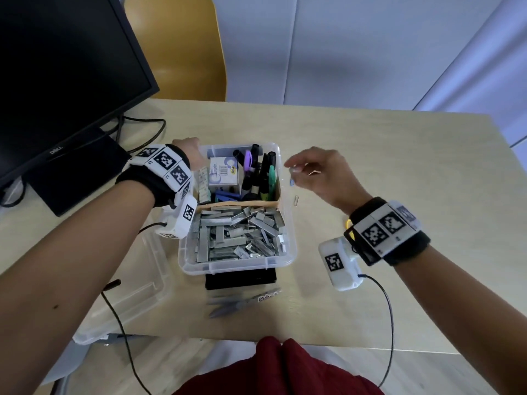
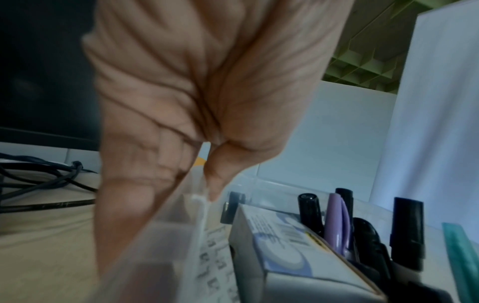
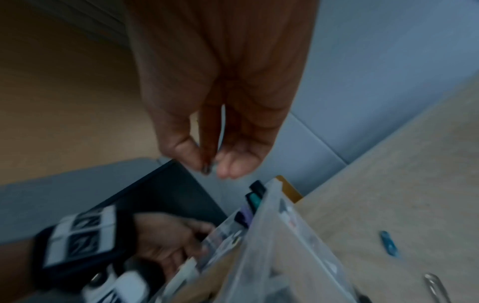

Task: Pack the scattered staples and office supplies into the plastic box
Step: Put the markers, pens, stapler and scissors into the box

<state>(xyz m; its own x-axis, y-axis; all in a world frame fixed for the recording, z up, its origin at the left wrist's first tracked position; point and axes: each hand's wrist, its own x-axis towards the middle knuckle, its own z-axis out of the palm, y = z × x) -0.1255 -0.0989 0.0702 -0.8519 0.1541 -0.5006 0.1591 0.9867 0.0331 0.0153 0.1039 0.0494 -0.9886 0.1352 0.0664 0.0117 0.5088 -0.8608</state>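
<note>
box (image 1: 281, 256): clear plastic, on the counter (image 1: 399, 223) at its middle, lid off so things can drop in; near end raised on a black slab (image 1: 241, 279), so it tilts a little.
staples (image 1: 236, 238): grey strips piled loose in the near compartment, behind a cardboard divider (image 1: 228, 206) that keeps them apart from the rest.
pens (image 1: 261, 172): markers standing upright in the far compartment beside a small carton (image 1: 224, 173), packed close so they hold each other up.
left hand (image 1: 186, 151): grips the far left corner of the box, fingers (image 2: 124, 205) outside the wall and thumb at the rim; I judge it steadies the box.
right hand (image 1: 316, 172): above the counter just right of the box, thumb and fingers (image 3: 230, 164) nearly meeting; whether they pinch anything I cannot tell, as the wrist view is blurred.
blue clip (image 1: 292, 183): on the counter close by the box wall, below the fingertips; likely next to go in.
steel clip (image 1: 297, 200): just nearer, also unpacked.
scissors (image 1: 242, 303): lying before the box, still out.
lid (image 1: 128, 295): set aside to the left.
</note>
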